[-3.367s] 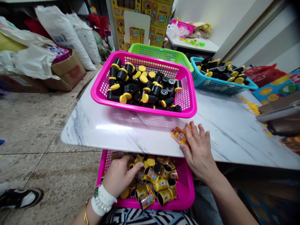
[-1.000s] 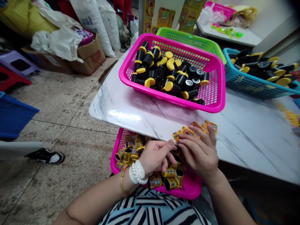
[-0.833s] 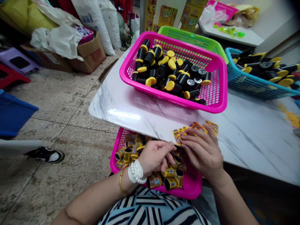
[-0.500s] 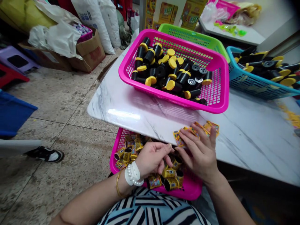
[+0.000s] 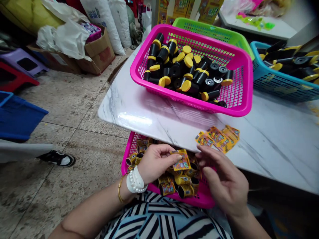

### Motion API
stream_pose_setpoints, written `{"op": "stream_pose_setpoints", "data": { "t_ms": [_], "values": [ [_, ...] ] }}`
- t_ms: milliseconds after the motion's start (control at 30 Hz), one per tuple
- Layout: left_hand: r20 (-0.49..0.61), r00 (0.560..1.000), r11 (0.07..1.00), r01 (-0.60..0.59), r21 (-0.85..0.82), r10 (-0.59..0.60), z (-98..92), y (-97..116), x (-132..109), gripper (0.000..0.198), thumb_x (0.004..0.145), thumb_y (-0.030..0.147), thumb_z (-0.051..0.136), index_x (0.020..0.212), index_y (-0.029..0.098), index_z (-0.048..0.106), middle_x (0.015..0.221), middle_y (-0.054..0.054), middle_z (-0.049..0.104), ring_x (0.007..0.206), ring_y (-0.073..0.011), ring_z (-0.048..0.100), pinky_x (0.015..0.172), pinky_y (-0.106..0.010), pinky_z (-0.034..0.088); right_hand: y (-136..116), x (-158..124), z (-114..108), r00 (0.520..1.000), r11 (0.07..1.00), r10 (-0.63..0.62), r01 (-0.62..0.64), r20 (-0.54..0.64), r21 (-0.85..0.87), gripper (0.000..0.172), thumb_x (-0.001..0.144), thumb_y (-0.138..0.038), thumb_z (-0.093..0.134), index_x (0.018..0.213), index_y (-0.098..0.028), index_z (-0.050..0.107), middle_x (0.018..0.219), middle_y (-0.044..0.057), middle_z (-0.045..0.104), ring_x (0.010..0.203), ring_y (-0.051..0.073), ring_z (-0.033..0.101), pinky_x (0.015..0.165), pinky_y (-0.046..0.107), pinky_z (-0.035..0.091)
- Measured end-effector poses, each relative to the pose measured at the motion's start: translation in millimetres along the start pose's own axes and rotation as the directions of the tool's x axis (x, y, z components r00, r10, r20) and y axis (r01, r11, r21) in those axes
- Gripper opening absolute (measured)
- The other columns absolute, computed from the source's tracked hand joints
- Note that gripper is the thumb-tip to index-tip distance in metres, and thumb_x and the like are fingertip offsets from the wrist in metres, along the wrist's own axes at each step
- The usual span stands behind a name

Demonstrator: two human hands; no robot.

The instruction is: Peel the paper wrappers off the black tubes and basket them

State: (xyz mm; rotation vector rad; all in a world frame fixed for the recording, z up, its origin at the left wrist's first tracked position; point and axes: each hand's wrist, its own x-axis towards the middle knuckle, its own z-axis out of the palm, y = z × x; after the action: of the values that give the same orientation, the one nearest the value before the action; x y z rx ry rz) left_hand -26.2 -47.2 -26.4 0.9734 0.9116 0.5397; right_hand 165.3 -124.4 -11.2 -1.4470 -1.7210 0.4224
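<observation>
Because the table (image 5: 149,113) edge overhangs the lap basket (image 5: 201,199), a slip would likely drop the label (image 5: 182,161) among the wrapped tubes (image 5: 183,181) below. The left hand (image 5: 156,162) pinches that label between thumb and fingertips. The right hand (image 5: 225,181), fingers spread and empty, hovers just right of it. A loose pinch could also crease the label.

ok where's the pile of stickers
Head view, right of centre: the sticker pile lies on the marble table, between the tabletop pink basket and the right hand.
</observation>
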Motion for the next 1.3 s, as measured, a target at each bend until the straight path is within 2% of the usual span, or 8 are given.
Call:
{"op": "stream_pose_setpoints", "data": {
  "t_ms": [100, 167, 267, 367, 567, 767, 1133, 1300],
  "values": [
    [0.017, 0.998, 0.984, -0.059, 0.169, 0.057, 0.3, 10, -4, 0.024, 0.079, 0.037, 0.075, 0.07, 0.015, 0.071, 0.06, 0.0, 0.062, 0.054, -0.0097, 0.051, 0.052, -0.02, 0.039, -8, 4, 8, 0.963, 0.946, 0.222, -0.25, 0.151, 0.206, 0.014, 0.099, -0.027, 0.058, 0.096, -0.018, 0.068, 0.068, 0.0, 0.066, 0.052, 0.011, 0.06, 0.049, 0.021, 0.051],
    [-0.067, 0.987, 0.975, -0.13, 0.183, 0.144, 3.2, 15, -8, 0.024, 0.082, 0.038, 0.073, 0.073, 0.016, 0.069, 0.058, 0.002, 0.058, 0.052, -0.0089, 0.047, 0.05, -0.02, 0.037, -11, 9, 17, 0.959, 0.942, 0.249, -0.272, 0.133, 0.198, 0.023, 0.098, -0.029, 0.06, 0.077, -0.019, 0.061, 0.056, -0.005, 0.054, 0.046, 0.009, 0.05, 0.044, 0.019, 0.043],
    [-0.253, 0.913, 0.945, -0.288, 0.158, 0.321, 5.7, 20, -19, 0.021, 0.089, 0.037, 0.068, 0.081, 0.017, 0.068, 0.063, 0.003, 0.059, 0.052, -0.0082, 0.048, 0.051, -0.02, 0.04, -11, 15, 26, 0.973, 0.969, 0.225, -0.218, -0.054, 0.114, 0.025, 0.099, -0.029, 0.058, 0.076, -0.02, 0.057, 0.055, -0.006, 0.048, 0.046, 0.009, 0.043, 0.044, 0.02, 0.038],
    [-0.296, 0.819, 0.864, -0.417, 0.281, 0.491, 4.7, 22, -31, 0.021, 0.092, 0.032, 0.066, 0.078, 0.017, 0.07, 0.068, 0.0, 0.062, 0.057, -0.0095, 0.053, 0.055, -0.021, 0.042, -10, 19, 27, 0.977, 0.987, 0.154, -0.147, -0.15, 0.059, 0.025, 0.101, -0.027, 0.056, 0.077, -0.02, 0.059, 0.057, -0.006, 0.048, 0.048, 0.01, 0.044, 0.046, 0.022, 0.038],
    [-0.282, 0.762, 0.798, -0.472, 0.373, 0.583, 4.1, 27, -36, 0.015, 0.089, 0.029, 0.072, 0.087, 0.016, 0.08, 0.072, -0.004, 0.069, 0.061, -0.0121, 0.059, 0.055, -0.023, 0.046, -12, 23, 30, 0.987, 1.0, -0.018, 0.018, -0.159, -0.002, 0.022, 0.099, -0.016, 0.055, 0.077, -0.021, 0.056, 0.065, -0.004, 0.05, 0.054, 0.01, 0.046, 0.053, 0.023, 0.041],
    [-0.309, 0.658, 0.713, -0.527, 0.462, 0.686, 3.6, 26, -37, 0.011, 0.083, 0.026, 0.078, 0.087, 0.016, 0.081, 0.072, -0.005, 0.069, 0.059, -0.0123, 0.059, 0.053, -0.024, 0.047, -11, 26, 33, 0.982, 0.996, -0.088, 0.081, -0.166, -0.047, 0.02, 0.096, -0.01, 0.056, 0.08, -0.021, 0.054, 0.069, -0.003, 0.054, 0.057, 0.01, 0.049, 0.057, 0.024, 0.042],
    [-0.321, 0.69, 0.755, -0.533, 0.381, 0.649, 2.1, 19, -29, 0.005, 0.075, 0.018, 0.08, 0.075, 0.014, 0.077, 0.067, -0.002, 0.062, 0.052, -0.0085, 0.05, 0.048, -0.02, 0.041, -11, 28, 37, 0.976, 0.983, -0.179, 0.171, -0.125, -0.073, 0.015, 0.093, -0.007, 0.058, 0.088, -0.021, 0.058, 0.075, -0.001, 0.059, 0.065, 0.013, 0.057, 0.062, 0.025, 0.047],
    [-0.349, 0.758, 0.831, -0.464, 0.306, 0.552, -1.1, 18, -25, 0.004, 0.074, 0.018, 0.078, 0.077, 0.015, 0.078, 0.074, -0.005, 0.066, 0.059, -0.011, 0.056, 0.052, -0.02, 0.044, -14, 29, 41, 0.975, 0.974, -0.22, 0.222, -0.041, 0.037, 0.017, 0.092, -0.006, 0.057, 0.101, -0.02, 0.06, 0.082, 0.002, 0.063, 0.072, 0.015, 0.061, 0.066, 0.026, 0.051]
  ]
}}
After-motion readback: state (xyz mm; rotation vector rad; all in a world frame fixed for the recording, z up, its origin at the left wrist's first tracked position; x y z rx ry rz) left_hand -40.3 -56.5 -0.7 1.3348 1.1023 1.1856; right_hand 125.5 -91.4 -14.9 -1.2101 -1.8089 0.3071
